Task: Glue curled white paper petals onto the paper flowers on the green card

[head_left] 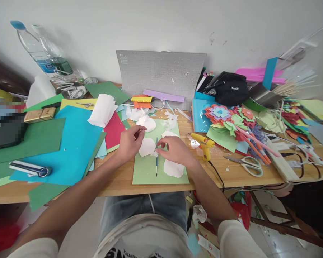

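Grey shirt (150,233) sat nearest. White paper pieces (146,147), flat, rounded, uneven-edged, lay on the light-green sheet (145,172), slim blue stick (156,163) between them. Left hand (131,141) was half curled, fingertips nearly together; right hand (175,147) loosely curled beside the stick. Couldn't tell if either gripped anything. Yellow glue gun (204,142) lay right of the sheet, scissors (243,162) further out.

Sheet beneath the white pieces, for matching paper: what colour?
The sheet is light green, best seen in the head view.
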Available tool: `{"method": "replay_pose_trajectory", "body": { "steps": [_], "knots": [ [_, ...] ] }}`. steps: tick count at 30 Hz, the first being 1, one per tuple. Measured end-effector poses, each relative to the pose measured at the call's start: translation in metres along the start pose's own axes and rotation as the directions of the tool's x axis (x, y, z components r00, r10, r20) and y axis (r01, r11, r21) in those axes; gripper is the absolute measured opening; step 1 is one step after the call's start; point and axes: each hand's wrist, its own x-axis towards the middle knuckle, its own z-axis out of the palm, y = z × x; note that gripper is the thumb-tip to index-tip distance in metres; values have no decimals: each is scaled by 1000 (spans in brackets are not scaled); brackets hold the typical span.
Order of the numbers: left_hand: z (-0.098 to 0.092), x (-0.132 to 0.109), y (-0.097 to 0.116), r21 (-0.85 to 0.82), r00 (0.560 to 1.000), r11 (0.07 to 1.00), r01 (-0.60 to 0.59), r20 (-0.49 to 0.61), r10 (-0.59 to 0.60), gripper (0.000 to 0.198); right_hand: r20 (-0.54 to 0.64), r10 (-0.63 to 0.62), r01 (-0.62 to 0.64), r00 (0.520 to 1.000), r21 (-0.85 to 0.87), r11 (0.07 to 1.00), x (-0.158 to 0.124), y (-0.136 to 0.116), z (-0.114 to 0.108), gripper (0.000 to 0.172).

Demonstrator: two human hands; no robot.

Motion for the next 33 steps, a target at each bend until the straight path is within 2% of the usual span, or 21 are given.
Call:
{"method": "replay_pose_trajectory", "body": {
  "steps": [4,6,10,14,17,23,28,33],
  "knots": [
    [1,-1,-1,2,1000,1000,13,21,-13,28,103,17,-16,995,-13,1000,0,-1,7,9],
    [2,-2,0,-3,999,1000,12,42,-12,28,115,-5,1,993,36,999,1,0,9,13],
    [3,-4,4,-92,987,995,23,159,-8,31,7,-43,40,999,275,961,3,5,4,14],
    [3,-6,10,-270,928,938,215,357,-110,43,-83,0,40,997,471,881,5,5,-2,17],
    [3,-7,10,-334,905,901,278,406,-129,46,-109,15,46,994,532,846,5,3,-1,19],
    [4,-7,9,-332,896,893,303,418,-149,37,-161,16,75,987,540,838,4,-2,7,16],
    [5,-7,13,-387,896,851,356,400,-194,34,-280,1,135,960,466,874,3,-7,9,14],
    [7,-8,12,-419,906,837,352,376,-194,31,-358,-61,202,932,371,907,2,-11,11,12]
  ]
}}
